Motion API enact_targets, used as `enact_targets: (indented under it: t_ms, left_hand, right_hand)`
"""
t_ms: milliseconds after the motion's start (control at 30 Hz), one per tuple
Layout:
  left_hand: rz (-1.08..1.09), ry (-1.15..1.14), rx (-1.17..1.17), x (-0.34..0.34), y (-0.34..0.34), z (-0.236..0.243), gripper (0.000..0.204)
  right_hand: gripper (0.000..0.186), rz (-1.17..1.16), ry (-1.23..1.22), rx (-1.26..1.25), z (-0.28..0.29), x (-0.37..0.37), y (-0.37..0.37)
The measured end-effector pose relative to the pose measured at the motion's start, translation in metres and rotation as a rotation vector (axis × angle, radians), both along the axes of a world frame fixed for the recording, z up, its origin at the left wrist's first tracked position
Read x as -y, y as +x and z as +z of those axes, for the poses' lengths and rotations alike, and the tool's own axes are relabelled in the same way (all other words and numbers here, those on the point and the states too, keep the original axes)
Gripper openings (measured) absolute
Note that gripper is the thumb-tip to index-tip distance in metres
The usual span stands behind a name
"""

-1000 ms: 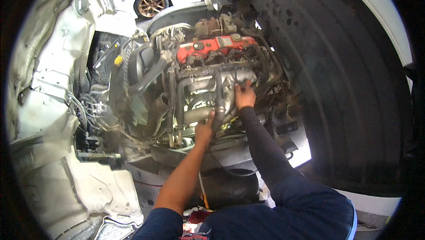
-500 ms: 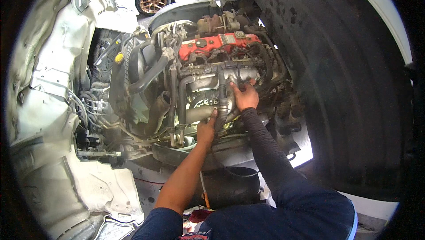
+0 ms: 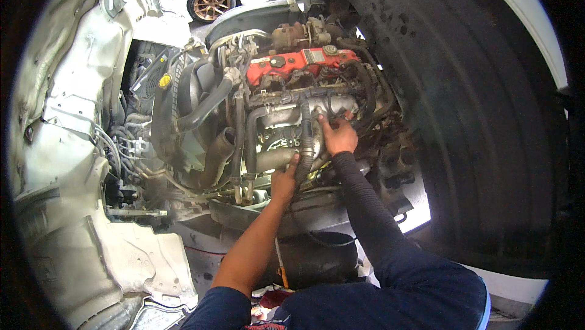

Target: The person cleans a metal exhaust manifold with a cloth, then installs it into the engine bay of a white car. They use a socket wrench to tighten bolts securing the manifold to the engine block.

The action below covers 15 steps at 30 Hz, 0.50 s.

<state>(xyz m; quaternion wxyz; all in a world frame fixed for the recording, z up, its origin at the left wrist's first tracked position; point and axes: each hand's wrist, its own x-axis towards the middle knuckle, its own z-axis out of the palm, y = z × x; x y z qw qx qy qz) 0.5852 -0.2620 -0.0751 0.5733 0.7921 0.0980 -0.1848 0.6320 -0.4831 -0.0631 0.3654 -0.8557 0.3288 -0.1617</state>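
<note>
The engine shows a red valve cover (image 3: 286,62) above silver intake pipework (image 3: 280,117). My left hand (image 3: 284,179) is at the lower grey pipe (image 3: 272,159), its thumb raised beside a black corrugated hose (image 3: 306,127); the other fingers are curled and partly hidden, so what they grip is unclear. My right hand (image 3: 339,137), under a dark sleeve, is higher and to the right, thumb and fingers curled on the silver manifold, just right of that hose. A small orange piece (image 3: 349,114) shows by its fingertips.
A white body panel (image 3: 79,117) lines the left, a large black curved panel (image 3: 481,135) the right. Behind the engine stands a white car with a bronze wheel (image 3: 211,4). A black cylinder (image 3: 323,260) and an orange-handled item (image 3: 282,275) lie below my arms.
Over the last second my right thumb has shifted leftward along the manifold toward the corrugated hose. My left hand stays at the lower pipe. The view has shifted slightly.
</note>
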Motion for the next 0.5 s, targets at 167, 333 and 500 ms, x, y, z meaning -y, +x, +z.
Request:
enact_targets:
  t_ms: [167, 333, 500]
  left_hand:
    - [0.005, 0.003, 0.02, 0.002, 0.002, -0.004, 0.104]
    - [-0.098, 0.091, -0.013, 0.0, -0.001, 0.004, 0.1]
    - [0.002, 0.028, 0.033, 0.003, -0.002, 0.02, 0.093]
  right_hand:
    - [0.06, -0.018, 0.042, -0.019, 0.01, -0.002, 0.0]
    - [0.073, -0.048, 0.012, -0.076, 0.008, -0.003, 0.0]
    - [0.062, 0.045, -0.059, -0.068, 0.012, -0.001, -0.002]
